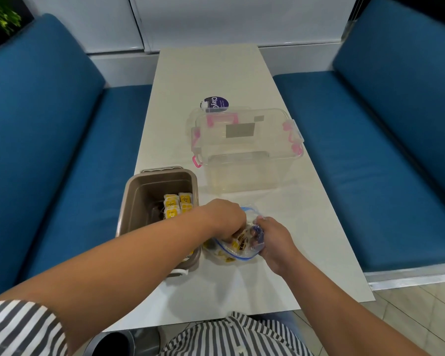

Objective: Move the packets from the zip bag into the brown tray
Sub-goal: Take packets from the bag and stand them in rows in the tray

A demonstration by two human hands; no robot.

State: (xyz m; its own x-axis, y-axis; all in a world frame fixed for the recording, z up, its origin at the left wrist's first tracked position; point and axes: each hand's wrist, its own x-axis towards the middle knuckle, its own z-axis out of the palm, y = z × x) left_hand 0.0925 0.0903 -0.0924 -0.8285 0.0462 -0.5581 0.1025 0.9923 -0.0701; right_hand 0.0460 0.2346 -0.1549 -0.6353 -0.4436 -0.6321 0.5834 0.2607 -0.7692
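A clear zip bag (pixel 238 254) with a blue seal lies on the white table, right of the brown tray (pixel 139 199). Yellow packets (pixel 176 205) lie stacked in the tray's right side. More yellow packets (pixel 233 245) show inside the bag. My left hand (pixel 224 218) reaches down into the bag's mouth, its fingertips hidden among the packets. My right hand (pixel 272 240) grips the bag's right rim and holds it open.
A clear plastic box (pixel 242 173) with pink latches stands behind the bag, its lid (pixel 244 127) leaning on it. A purple round label (pixel 215 102) lies further back. Blue bench cushions (pixel 62 140) flank the table on both sides.
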